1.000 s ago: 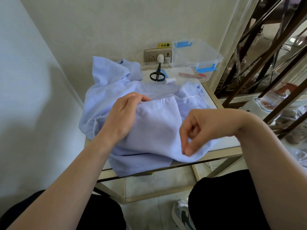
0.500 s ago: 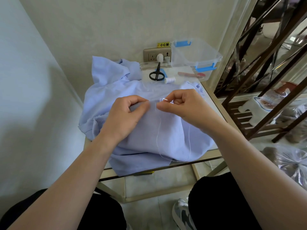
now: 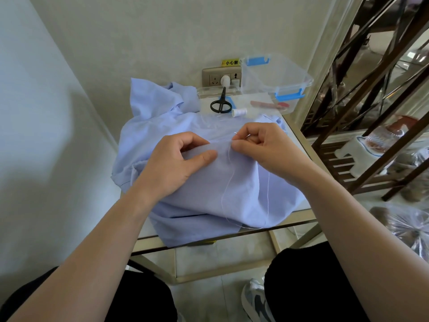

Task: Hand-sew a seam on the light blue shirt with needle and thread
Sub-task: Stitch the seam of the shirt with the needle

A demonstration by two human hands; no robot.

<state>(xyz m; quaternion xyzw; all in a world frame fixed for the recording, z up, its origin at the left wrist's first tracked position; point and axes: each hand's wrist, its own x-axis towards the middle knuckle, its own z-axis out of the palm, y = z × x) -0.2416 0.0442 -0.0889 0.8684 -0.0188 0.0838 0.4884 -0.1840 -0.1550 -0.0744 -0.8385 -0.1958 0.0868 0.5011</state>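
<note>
The light blue shirt [image 3: 243, 189] lies bunched over a small glass table [image 3: 299, 145]. My left hand [image 3: 176, 163] pinches a fold of its fabric between thumb and fingers. Just to the right, my right hand [image 3: 262, 145] pinches a thin needle [image 3: 235, 134] at the same folded edge. A white thread [image 3: 226, 194] hangs from the needle in a long loop down the cloth to the table's front edge.
Behind the shirt lie black scissors [image 3: 220, 103], a white thread spool [image 3: 239, 112] and a clear plastic box with blue clips [image 3: 274, 82]. A wall socket [image 3: 220, 77] sits at the back. A dark metal railing [image 3: 371, 101] stands to the right.
My right hand came up from the shirt's lower right edge to the fold beside my left hand, bringing needle and thread. The left hand kept its grip on the fabric.
</note>
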